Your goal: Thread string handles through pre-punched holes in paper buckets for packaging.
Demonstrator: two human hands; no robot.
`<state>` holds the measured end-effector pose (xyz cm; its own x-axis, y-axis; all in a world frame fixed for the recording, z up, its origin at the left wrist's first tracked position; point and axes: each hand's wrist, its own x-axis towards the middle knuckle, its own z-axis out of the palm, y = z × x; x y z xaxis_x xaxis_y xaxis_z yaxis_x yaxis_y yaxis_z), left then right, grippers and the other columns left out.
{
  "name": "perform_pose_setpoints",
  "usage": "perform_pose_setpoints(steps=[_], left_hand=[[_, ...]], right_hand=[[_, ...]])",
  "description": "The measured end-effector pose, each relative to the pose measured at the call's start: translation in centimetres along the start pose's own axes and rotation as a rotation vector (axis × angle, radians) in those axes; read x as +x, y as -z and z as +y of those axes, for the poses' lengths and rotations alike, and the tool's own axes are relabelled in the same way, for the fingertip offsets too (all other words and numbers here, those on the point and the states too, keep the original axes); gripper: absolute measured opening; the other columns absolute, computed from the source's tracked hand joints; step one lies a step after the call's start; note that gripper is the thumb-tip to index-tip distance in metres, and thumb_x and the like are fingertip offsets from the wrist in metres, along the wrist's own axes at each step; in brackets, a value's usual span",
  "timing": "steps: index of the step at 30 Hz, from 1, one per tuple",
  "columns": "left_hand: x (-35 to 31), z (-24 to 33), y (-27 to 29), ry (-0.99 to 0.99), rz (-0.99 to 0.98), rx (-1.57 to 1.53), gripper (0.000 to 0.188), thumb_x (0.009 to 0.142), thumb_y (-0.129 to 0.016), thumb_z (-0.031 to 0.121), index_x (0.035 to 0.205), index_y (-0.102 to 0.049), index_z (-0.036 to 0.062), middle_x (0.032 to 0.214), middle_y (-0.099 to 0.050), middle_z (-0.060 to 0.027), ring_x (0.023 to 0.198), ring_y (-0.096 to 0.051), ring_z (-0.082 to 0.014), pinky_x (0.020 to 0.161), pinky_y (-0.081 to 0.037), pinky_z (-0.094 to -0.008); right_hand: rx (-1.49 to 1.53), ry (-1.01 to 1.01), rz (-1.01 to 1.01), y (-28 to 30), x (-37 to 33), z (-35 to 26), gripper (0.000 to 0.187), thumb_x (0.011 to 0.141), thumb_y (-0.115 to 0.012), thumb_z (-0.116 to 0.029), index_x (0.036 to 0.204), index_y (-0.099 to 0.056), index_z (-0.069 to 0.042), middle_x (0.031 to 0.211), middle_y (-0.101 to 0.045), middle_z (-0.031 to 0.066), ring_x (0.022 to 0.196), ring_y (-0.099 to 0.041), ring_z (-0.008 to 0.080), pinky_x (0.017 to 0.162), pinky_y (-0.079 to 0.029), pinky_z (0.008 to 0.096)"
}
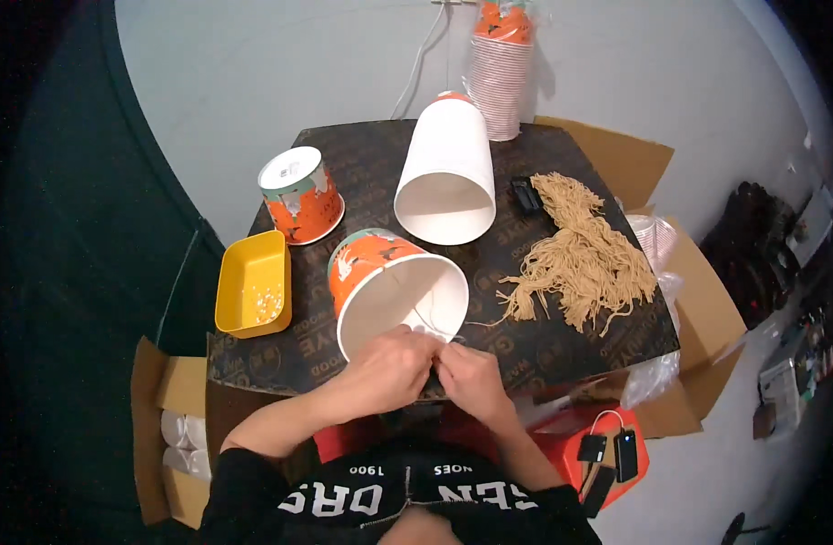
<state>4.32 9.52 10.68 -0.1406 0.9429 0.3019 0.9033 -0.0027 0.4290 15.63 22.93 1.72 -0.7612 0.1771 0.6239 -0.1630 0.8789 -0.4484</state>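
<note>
An orange and green printed paper bucket (373,263) lies tipped toward me, its white inside showing. Both my hands meet at its near rim. My left hand (391,368) is closed, fingertips pinched together at the rim. My right hand (474,377) is also closed, thumb and finger pressed together beside the left. A thin tan string (483,323) runs to the fingertips, and a strand shows inside the bucket. The exact grip on the string is partly hidden by the fingers. A heap of cut tan strings (585,259) lies to the right.
A yellow tray (228,286) with small white bits stands left. Behind are an upturned printed bucket (306,204), a white bucket stack (448,145) lying down, and a bagged stack (500,86). A black object (525,195) touches the strings. Cardboard boxes (707,309) and a red stool (571,436) flank the table.
</note>
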Motion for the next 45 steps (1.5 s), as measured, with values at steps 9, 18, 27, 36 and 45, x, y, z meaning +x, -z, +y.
perform_pose_setpoints(steps=[9, 18, 27, 36, 45], left_hand=[[-1.6, -2.5, -4.5, 0.209, 0.271, -0.485, 0.008, 0.086, -0.062, 0.006, 0.086, -0.059, -0.0021, 0.087, -0.063, -0.0134, 0.076, -0.063, -0.0251, 0.067, -0.049, -0.0341], [-2.1, -4.4, -6.9, 0.561, 0.293, -0.936, 0.007, 0.092, -0.063, 0.005, 0.088, -0.063, -0.0016, 0.087, -0.065, -0.0014, 0.075, -0.057, -0.0073, 0.068, -0.047, -0.0223], [-2.0, -4.6, -7.7, 0.502, 0.296, -0.836, 0.009, 0.089, -0.063, 0.001, 0.098, -0.065, -0.0018, 0.089, -0.067, -0.0051, 0.081, -0.062, -0.0102, 0.072, -0.052, -0.0251], [-1.8, -3.7, -7.5, 0.471, 0.288, -0.792, 0.011, 0.085, -0.065, -0.002, 0.095, -0.059, 0.0, 0.087, -0.061, -0.0031, 0.08, -0.059, -0.009, 0.068, -0.05, -0.0271], [-1.9, -4.8, -8.0, 0.347, 0.387, -0.681, 0.006, 0.088, -0.064, 0.002, 0.091, -0.06, -0.0005, 0.084, -0.064, -0.0086, 0.078, -0.06, -0.0158, 0.073, -0.049, -0.0288]], right_hand=[[0.225, -0.29, 0.045, -1.5, 0.1, -0.5, 0.02, 0.088, -0.058, -0.001, 0.106, -0.048, -0.002, 0.077, -0.065, 0.0192, 0.073, -0.066, 0.0393, 0.061, -0.05, 0.0454], [0.301, -0.333, -0.024, -0.6, 0.4, -0.3, 0.022, 0.089, -0.058, -0.004, 0.109, -0.049, -0.003, 0.08, -0.065, 0.0187, 0.074, -0.066, 0.0395, 0.063, -0.051, 0.0461], [0.1, -0.213, 0.06, 3.8, 0.8, -2.4, 0.021, 0.079, -0.064, 0.0, 0.1, -0.061, -0.003, 0.091, -0.066, 0.0162, 0.082, -0.065, 0.0348, 0.071, -0.052, 0.0409], [-0.012, 0.266, -0.08, 3.0, 1.9, -4.3, 0.026, 0.068, -0.064, -0.006, 0.094, -0.067, -0.004, 0.094, -0.065, 0.0092, 0.086, -0.061, 0.0284, 0.076, -0.052, 0.0389], [0.175, 0.434, 0.185, 3.4, 0.6, -5.1, 0.026, 0.071, -0.067, -0.015, 0.096, -0.067, -0.009, 0.102, -0.068, 0.0079, 0.08, -0.061, 0.0222, 0.069, -0.051, 0.034]])
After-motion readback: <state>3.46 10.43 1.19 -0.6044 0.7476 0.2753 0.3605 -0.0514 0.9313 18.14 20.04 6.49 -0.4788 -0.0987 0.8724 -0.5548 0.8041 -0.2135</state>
